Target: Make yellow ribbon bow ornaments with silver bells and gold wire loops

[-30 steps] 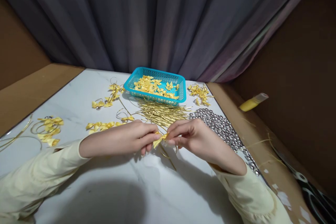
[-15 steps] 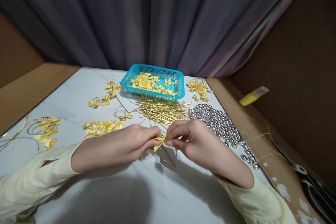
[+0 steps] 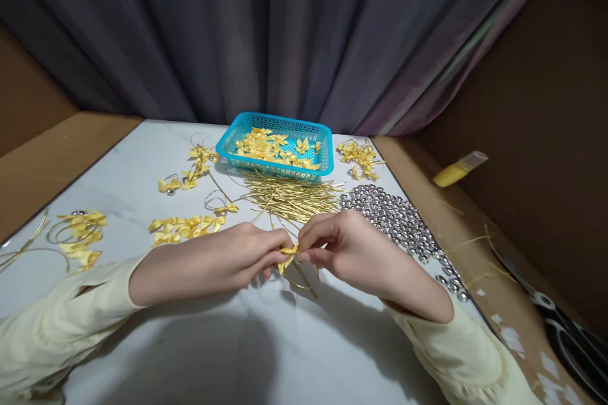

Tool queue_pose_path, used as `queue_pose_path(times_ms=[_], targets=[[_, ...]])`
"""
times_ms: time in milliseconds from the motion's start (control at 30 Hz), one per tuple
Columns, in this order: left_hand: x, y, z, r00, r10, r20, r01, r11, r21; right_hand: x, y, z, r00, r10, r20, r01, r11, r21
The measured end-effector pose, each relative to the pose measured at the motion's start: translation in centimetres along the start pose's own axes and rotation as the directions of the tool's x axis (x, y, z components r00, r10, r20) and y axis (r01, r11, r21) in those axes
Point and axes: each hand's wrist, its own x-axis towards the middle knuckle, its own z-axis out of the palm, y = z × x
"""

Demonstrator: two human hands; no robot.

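A small yellow ribbon bow [image 3: 287, 261] is pinched between my two hands over the middle of the white tabletop. My left hand [image 3: 254, 252] grips its left side with thumb and fingers together. At its right edge the fingertips of my right hand [image 3: 339, 243] are closed on the bow. Thin gold wire ties [image 3: 301, 281] hang below it; how they join the bow is hidden by my fingers. Just beyond my hands lies a pile of gold wire ties [image 3: 289, 199]. Silver round bells or beads [image 3: 389, 215] are heaped to the right of it.
A turquoise basket [image 3: 274, 115] with yellow bows stands at the back. Finished-looking bows with wire loops lie in bunches at left [image 3: 85, 231] and back right [image 3: 358, 158]. Loose bows [image 3: 187, 228] sit left of centre. Black-handled scissors [image 3: 565, 335] and paper scraps [image 3: 513, 338] are on the right.
My right fingers have shifted slightly on the bow, and its loops look a little more spread. Both hands stay in nearly the same place; the view has tilted slightly.
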Motion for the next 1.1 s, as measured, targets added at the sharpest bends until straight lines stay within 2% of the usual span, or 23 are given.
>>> queue_pose_path(times_ms=[167, 333, 467, 567, 667, 767, 900, 1100], targets=[[0.1, -0.1, 0.2, 1.000, 0.022, -0.013, -0.022, 0.999, -0.026, 0.2, 0.0, -0.1, 1.000, 0.017, 0.022, -0.018, 0.999, 0.029], [0.2, 0.1, 0.1, 0.999, 0.033, -0.016, -0.033, 0.999, -0.043, 0.1, -0.3, 0.0, 0.999, 0.053, 0.012, -0.053, 0.998, -0.015], [0.6, -0.1, -0.3, 1.000, 0.013, -0.001, -0.013, 0.981, -0.195, 0.0, -0.4, 0.1, 0.999, 0.044, -0.019, -0.045, 0.997, -0.055], [1.0, -0.3, -0.8, 0.995, 0.002, 0.098, 0.037, 0.919, -0.393, 0.0, -0.3, 0.1, 0.999, 0.039, -0.030, -0.042, 0.996, -0.078], [1.2, -0.5, -1.2, 0.981, 0.011, 0.192, 0.092, 0.847, -0.524, 0.0, -0.2, 0.2, 0.998, 0.048, -0.048, -0.053, 0.994, -0.100], [1.4, -0.5, -1.2, 0.983, -0.019, 0.182, 0.122, 0.807, -0.577, -0.2, -0.1, 0.3, 0.998, 0.034, -0.056, -0.040, 0.993, -0.109], [1.7, -0.2, -0.6, 0.983, -0.114, 0.144, 0.181, 0.730, -0.660, -0.2, 0.1, 0.4, 0.998, 0.018, -0.053, -0.024, 0.992, -0.125], [2.0, -0.3, 0.2, 0.957, -0.219, 0.189, 0.288, 0.686, -0.668, -0.1, 0.1, 0.4, 0.998, 0.003, -0.062, -0.010, 0.994, -0.112]])
